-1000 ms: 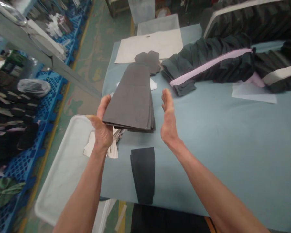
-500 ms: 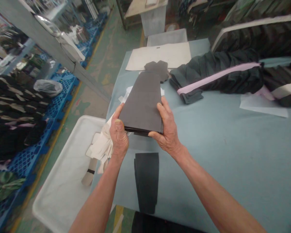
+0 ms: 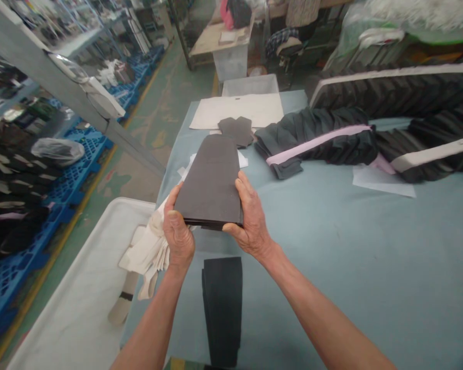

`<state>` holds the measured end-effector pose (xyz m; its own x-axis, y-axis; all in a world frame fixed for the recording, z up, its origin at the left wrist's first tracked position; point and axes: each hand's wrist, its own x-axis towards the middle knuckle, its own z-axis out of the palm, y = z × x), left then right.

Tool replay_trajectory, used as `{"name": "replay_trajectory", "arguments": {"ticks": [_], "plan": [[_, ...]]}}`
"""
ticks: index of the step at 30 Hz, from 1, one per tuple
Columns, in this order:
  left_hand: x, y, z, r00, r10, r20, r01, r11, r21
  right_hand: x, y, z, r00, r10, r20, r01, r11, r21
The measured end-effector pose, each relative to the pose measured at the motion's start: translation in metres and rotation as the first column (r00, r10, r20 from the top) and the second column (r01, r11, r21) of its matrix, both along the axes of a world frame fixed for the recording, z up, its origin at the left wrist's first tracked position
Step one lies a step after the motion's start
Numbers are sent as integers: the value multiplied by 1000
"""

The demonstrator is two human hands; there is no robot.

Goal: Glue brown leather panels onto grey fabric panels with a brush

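A stack of dark grey tapered pieces (image 3: 211,182) is held over the table between both hands. My left hand (image 3: 178,231) grips its near left corner, thumb on the edge. At the right edge and near right corner, my right hand (image 3: 252,218) is closed on the same stack. Below the hands, a second dark folded pile (image 3: 223,308) lies on the blue-green table covering (image 3: 332,257). Just beyond the held stack lie dark cut pieces (image 3: 237,131) and some white paper. Cream fabric strips (image 3: 150,246) hang at the table's left edge.
A white bin (image 3: 77,288) stands left of the table. Dark fabric bundles with a pink strip (image 3: 320,144) lie at the back right. A metal post (image 3: 81,92) slants across the upper left, near blue pallets (image 3: 88,139). A person sits at the top.
The view has tilted up and shifted, showing more of the far background. Both hands still hold the stack, which sits lower and further left in the picture.
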<state>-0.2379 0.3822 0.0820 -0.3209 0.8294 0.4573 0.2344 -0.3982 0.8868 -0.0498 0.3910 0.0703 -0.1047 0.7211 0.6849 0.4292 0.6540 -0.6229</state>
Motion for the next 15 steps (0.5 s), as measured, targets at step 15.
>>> {"name": "replay_trajectory", "arguments": {"ticks": [15], "plan": [[-35,-4,-89,806,160,570,204,828,-522,36,-33,-138,689,-465,-556,-295,521,-801]]}}
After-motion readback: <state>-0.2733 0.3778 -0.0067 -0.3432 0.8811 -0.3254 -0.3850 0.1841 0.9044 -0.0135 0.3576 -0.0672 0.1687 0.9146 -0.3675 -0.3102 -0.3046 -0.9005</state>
